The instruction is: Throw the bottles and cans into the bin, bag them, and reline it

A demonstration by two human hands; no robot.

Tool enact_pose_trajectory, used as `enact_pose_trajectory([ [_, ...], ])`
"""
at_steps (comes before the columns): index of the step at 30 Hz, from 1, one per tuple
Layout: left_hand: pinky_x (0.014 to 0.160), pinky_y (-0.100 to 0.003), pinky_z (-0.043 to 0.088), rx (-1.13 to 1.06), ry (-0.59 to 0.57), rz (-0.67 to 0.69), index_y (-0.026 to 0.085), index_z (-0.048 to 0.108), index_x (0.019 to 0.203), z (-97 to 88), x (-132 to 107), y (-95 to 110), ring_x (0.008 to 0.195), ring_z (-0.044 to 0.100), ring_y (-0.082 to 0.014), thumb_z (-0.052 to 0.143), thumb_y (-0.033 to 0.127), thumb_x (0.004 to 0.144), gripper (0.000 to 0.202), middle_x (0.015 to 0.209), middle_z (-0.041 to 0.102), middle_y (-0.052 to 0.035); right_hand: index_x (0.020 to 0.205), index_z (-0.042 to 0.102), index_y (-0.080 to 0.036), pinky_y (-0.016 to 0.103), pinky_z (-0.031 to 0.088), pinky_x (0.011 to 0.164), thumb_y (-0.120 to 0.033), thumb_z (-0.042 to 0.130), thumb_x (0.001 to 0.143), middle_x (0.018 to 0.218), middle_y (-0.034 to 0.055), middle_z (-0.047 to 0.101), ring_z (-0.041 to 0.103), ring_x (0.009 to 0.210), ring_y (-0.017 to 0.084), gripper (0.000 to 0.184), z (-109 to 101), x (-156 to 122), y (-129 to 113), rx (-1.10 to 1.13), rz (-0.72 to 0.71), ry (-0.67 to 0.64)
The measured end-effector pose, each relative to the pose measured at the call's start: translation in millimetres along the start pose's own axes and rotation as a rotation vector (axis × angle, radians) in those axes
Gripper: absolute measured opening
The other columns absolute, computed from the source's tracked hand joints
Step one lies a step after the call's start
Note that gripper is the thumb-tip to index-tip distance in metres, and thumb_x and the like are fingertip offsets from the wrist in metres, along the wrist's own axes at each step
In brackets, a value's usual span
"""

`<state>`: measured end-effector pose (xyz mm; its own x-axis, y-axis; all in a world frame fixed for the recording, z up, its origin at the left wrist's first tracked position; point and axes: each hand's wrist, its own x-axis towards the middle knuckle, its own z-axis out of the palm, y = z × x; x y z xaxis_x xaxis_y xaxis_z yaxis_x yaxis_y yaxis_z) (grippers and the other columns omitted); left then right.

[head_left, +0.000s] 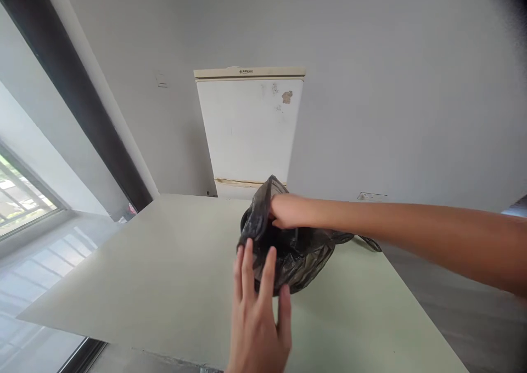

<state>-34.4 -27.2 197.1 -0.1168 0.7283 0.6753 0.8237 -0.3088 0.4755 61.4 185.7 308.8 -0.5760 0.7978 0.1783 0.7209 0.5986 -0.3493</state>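
A black plastic bag [296,258] sits over a dark round container on the pale green table [164,274], near its far middle. My right hand [286,211] reaches in from the right and pinches the bag's upper edge, lifting a flap. My left hand [257,301] comes up from below with its fingers stretched out, the fingertips pressing against the bag's near side. What lies inside the bag is hidden.
A white panel [249,131] hangs on the grey wall behind the table. A window [20,197] with a dark frame runs along the left. Grey floor [473,318] shows to the right of the table edge.
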Motion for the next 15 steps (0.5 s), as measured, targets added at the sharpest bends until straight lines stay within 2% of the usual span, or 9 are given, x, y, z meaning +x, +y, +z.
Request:
enact_pose_trajectory([
  [1, 0.116, -0.069, 0.046, 0.012, -0.002, -0.041, 0.030, 0.044, 0.164, 2.5, 8, -8, 0.160, 0.030, -0.0434, 0.058, 0.022, 0.101, 0.065, 0.175, 0.030, -0.0150, 0.089, 0.073, -0.016, 0.035, 0.057, 0.082, -0.021, 0.093, 0.066, 0.094, 0.0093, 0.073, 0.069, 0.093, 0.026, 0.031, -8, -9, 10, -0.065, -0.028, -0.017],
  [3, 0.116, -0.070, 0.045, 0.021, 0.009, -0.141, 0.031, 0.048, 0.162, 5.7, 24, -29, 0.157, 0.035, -0.0433, 0.058, 0.032, 0.103, 0.059, 0.172, 0.035, -0.0150, 0.106, 0.071, -0.017, 0.043, 0.056, 0.088, -0.043, 0.092, 0.070, 0.113, 0.0167, 0.070, 0.066, 0.110, 0.036, 0.049, -19, -31, 30, -0.214, -0.048, 0.018],
  [5, 0.117, -0.067, 0.045, -0.004, -0.002, -0.264, 0.031, 0.055, 0.157, 6.3, 39, -51, 0.151, 0.043, -0.0416, 0.054, 0.040, 0.106, 0.052, 0.163, 0.046, -0.0159, 0.121, 0.064, -0.020, 0.045, 0.057, 0.085, -0.068, 0.081, 0.077, 0.123, 0.0175, 0.066, 0.065, 0.112, 0.037, 0.068, -24, -55, 48, -0.215, 0.000, 0.035],
  [6, 0.117, -0.064, 0.046, -0.033, -0.025, -0.318, 0.030, 0.057, 0.155, 5.7, 45, -61, 0.148, 0.047, -0.0397, 0.052, 0.043, 0.106, 0.051, 0.158, 0.051, -0.0158, 0.125, 0.060, -0.022, 0.044, 0.057, 0.083, -0.072, 0.075, 0.081, 0.123, 0.0160, 0.065, 0.065, 0.109, 0.035, 0.069, -25, -68, 56, -0.166, 0.018, 0.051],
  [7, 0.117, -0.060, 0.048, -0.074, -0.051, -0.362, 0.029, 0.058, 0.154, 4.8, 49, -71, 0.145, 0.052, -0.0373, 0.049, 0.046, 0.107, 0.051, 0.154, 0.055, -0.0152, 0.127, 0.058, -0.023, 0.042, 0.056, 0.082, -0.070, 0.069, 0.088, 0.123, 0.0143, 0.065, 0.066, 0.106, 0.032, 0.062, -25, -81, 61, -0.109, 0.018, 0.106],
  [9, 0.111, -0.050, 0.054, -0.174, -0.109, -0.419, 0.027, 0.059, 0.152, 2.9, 55, -85, 0.133, 0.061, -0.0315, 0.046, 0.051, 0.108, 0.052, 0.145, 0.060, -0.0135, 0.126, 0.055, -0.025, 0.043, 0.055, 0.086, -0.051, 0.054, 0.103, 0.120, 0.0131, 0.062, 0.065, 0.102, 0.028, 0.035, -22, -106, 67, -0.051, -0.032, 0.374],
  [11, 0.100, -0.042, 0.059, -0.260, -0.152, -0.452, 0.024, 0.060, 0.150, 2.3, 56, -95, 0.117, 0.068, -0.0265, 0.044, 0.053, 0.108, 0.054, 0.137, 0.064, -0.0124, 0.123, 0.055, -0.026, 0.046, 0.052, 0.092, -0.036, 0.047, 0.106, 0.117, 0.0134, 0.059, 0.062, 0.104, 0.029, 0.022, -16, -128, 64, -0.059, -0.143, 0.629],
  [13, 0.094, -0.040, 0.060, -0.268, -0.149, -0.457, 0.022, 0.063, 0.145, 3.4, 56, -101, 0.111, 0.068, -0.0253, 0.044, 0.055, 0.107, 0.054, 0.131, 0.065, -0.0121, 0.131, 0.055, -0.027, 0.046, 0.053, 0.091, -0.037, 0.055, 0.104, 0.119, 0.0137, 0.057, 0.060, 0.104, 0.029, 0.028, -6, -146, 57, -0.063, -0.187, 0.627],
  [15, 0.097, -0.043, 0.059, -0.195, -0.099, -0.436, 0.021, 0.065, 0.141, 5.9, 56, -106, 0.116, 0.066, -0.0275, 0.047, 0.054, 0.106, 0.052, 0.128, 0.065, -0.0124, 0.145, 0.052, -0.029, 0.044, 0.054, 0.086, -0.041, 0.064, 0.102, 0.116, 0.0123, 0.059, 0.059, 0.099, 0.027, 0.047, 4, -155, 51, -0.074, -0.210, 0.472],
])
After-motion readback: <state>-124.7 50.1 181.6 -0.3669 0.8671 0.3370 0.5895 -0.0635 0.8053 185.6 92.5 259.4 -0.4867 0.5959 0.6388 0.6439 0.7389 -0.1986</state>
